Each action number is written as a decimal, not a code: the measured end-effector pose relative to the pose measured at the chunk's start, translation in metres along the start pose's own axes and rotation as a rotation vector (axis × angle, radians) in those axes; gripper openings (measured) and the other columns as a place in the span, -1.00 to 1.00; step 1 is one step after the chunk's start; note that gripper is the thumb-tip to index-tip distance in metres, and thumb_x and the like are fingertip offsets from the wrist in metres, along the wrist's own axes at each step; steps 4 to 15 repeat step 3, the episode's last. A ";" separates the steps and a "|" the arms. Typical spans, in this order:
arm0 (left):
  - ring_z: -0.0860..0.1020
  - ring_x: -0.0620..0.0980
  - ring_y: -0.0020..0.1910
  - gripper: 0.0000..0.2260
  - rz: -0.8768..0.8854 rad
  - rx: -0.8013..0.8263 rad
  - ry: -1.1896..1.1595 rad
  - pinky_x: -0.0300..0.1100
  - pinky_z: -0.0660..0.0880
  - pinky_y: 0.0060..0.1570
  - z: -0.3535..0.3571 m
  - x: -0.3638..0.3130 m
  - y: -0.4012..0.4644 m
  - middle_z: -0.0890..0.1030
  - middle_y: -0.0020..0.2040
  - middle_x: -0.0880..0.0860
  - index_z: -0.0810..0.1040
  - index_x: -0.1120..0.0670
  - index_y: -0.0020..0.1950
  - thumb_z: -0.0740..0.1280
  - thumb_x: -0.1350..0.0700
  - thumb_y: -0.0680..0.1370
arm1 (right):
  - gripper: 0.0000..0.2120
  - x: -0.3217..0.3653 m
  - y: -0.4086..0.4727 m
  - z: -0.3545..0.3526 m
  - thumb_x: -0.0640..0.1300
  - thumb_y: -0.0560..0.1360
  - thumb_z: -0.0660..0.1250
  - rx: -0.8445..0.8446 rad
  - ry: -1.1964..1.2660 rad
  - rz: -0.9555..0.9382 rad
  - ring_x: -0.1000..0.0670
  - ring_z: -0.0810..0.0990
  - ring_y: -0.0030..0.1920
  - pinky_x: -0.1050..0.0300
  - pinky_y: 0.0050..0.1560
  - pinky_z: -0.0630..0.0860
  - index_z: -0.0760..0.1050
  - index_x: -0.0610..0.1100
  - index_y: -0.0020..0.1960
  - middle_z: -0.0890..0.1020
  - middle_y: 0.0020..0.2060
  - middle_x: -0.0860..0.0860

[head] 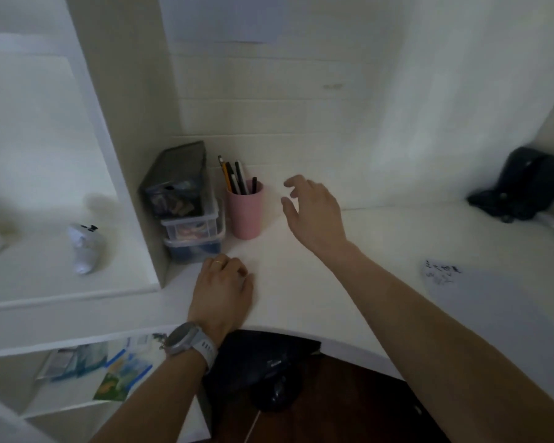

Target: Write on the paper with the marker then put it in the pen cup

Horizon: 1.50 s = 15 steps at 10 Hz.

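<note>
Your right hand (314,215) hovered spread wide and empty just right of the pink pen cup (246,212); your left hand (221,290) lay loosely curled, holding nothing, before it.

A single head-worn wide-angle camera looks forward and steeply down from close above the white curved-edged worktop (301,298), facing its back-left corner against the white panelled wall (285,116); both forearms enter from the bottom edge.
</note>
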<state>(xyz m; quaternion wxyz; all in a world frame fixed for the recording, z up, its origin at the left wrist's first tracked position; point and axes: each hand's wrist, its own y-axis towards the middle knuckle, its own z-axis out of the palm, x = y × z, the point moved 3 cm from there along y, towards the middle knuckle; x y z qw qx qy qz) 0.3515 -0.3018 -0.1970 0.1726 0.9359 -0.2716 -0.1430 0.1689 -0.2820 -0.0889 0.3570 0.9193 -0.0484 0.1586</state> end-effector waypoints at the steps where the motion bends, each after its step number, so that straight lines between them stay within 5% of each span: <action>1: 0.56 0.17 0.07 -0.73 0.007 0.048 -0.004 0.03 0.44 0.20 0.000 -0.007 -0.004 0.67 0.01 0.13 0.66 0.16 -0.01 0.25 0.01 0.62 | -0.71 -0.038 -0.076 -0.041 -0.06 0.66 0.32 0.039 -0.113 0.092 -0.22 0.60 0.18 -0.10 0.04 0.56 0.55 -0.13 0.33 0.70 0.12 -0.15; 2: 0.55 0.13 0.11 -0.66 0.070 0.061 0.034 0.01 0.45 0.17 -0.003 -0.048 -0.012 0.66 0.10 0.09 0.66 0.09 0.06 0.20 -0.10 0.63 | -0.71 -0.078 -0.146 -0.082 -0.04 0.65 0.34 0.064 -0.171 0.234 -0.25 0.57 0.21 -0.11 0.11 0.53 0.59 -0.15 0.31 0.67 0.17 -0.18; 3: 0.56 0.16 0.08 -0.73 0.143 0.012 -0.165 0.03 0.51 0.06 -0.003 -0.113 -0.026 0.65 0.07 0.11 0.67 0.08 0.04 0.32 -0.09 0.59 | -0.71 -0.113 -0.197 -0.122 -0.02 0.64 0.37 0.038 -0.272 0.383 -0.29 0.55 0.26 -0.15 0.19 0.51 0.61 -0.14 0.29 0.67 0.22 -0.18; 15: 0.56 0.16 0.08 -0.73 0.143 0.012 -0.165 0.03 0.51 0.06 -0.003 -0.113 -0.026 0.65 0.07 0.11 0.67 0.08 0.04 0.32 -0.09 0.59 | -0.71 -0.113 -0.197 -0.122 -0.02 0.64 0.37 0.038 -0.272 0.383 -0.29 0.55 0.26 -0.15 0.19 0.51 0.61 -0.14 0.29 0.67 0.22 -0.18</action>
